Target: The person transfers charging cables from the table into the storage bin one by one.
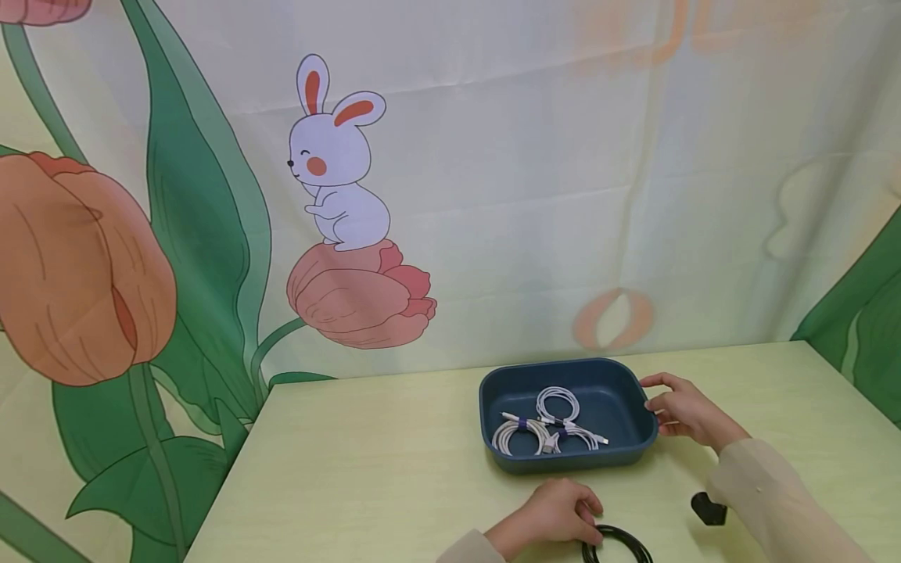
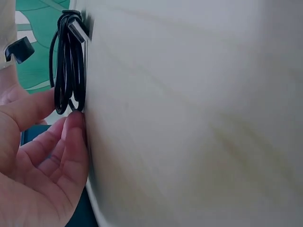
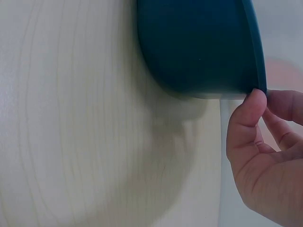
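A dark blue rectangular tray [image 1: 573, 464] stands on the table near its back edge. Inside lie three coiled white cables [image 1: 558, 403], grouped toward the left, some with purple ties. My right hand [image 1: 686, 409] holds the tray's right end, thumb and fingers at the rim [image 3: 259, 61] in the right wrist view. In front of the tray, my left hand [image 1: 561, 510] pinches a coiled black cable [image 2: 71, 66] between thumb and fingers. A metal USB plug [image 2: 78, 30] shows at the coil's far end in the left wrist view. The head view cuts off part of this coil.
The pale wood-grain table [image 1: 352, 453] extends left and right of the tray. Behind it hangs a printed cloth [image 1: 493, 195] with a rabbit and tulips. A small black piece [image 1: 708, 509] shows at my right sleeve [image 1: 767, 485].
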Demonstrator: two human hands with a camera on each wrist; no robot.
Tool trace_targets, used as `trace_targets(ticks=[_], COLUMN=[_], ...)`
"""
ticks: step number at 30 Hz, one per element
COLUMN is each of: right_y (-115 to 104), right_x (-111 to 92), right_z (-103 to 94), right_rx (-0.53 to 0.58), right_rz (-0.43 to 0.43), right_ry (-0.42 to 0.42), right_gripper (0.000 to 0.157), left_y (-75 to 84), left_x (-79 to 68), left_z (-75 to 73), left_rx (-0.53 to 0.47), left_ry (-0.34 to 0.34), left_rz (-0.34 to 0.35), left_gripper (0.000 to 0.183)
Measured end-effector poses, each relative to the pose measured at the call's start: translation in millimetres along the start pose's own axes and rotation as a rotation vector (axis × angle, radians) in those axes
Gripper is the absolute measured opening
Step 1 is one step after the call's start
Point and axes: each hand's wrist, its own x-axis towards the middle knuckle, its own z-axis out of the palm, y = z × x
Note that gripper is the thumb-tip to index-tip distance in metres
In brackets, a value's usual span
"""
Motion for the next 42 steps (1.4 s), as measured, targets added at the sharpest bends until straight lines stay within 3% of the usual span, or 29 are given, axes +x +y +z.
trace_targets(ticks=[6, 11, 20, 31, 42], right_y=[-0.5, -0.1, 0.4, 0.7, 0.3], right_x=[-0.3, 0.3, 0.3, -0.5, -0.7], right_z=[0.5, 1.0, 1.0, 1.1, 0.9], right_rx=[0.000, -0.004, -0.002, -0.008, -0.008], right_rz=[0.002, 0.005, 0.009, 0.011, 0.007], right_ry=[0.002, 0.006, 0.008, 0.013, 0.008], right_gripper=[0.047, 0.047, 0.047, 0.048, 0.048], left_y=[2.2, 3.1, 1.6, 3.9, 3.9], left_x=[-0.6, -0.1, -1.6, -3.9, -1.9], left_z=[1.6, 2.2, 3.3, 1.3, 1.2], left_rx=[0.048, 0.029, -0.114, -0.195, -0.385], left_ry=[0.030, 0.023, 0.020, 0.015, -0.080], left_rz=[-0.010, -0.019, -0.046, -0.065, -0.080], left_gripper=[0.023, 0.023, 0.023, 0.025, 0.023])
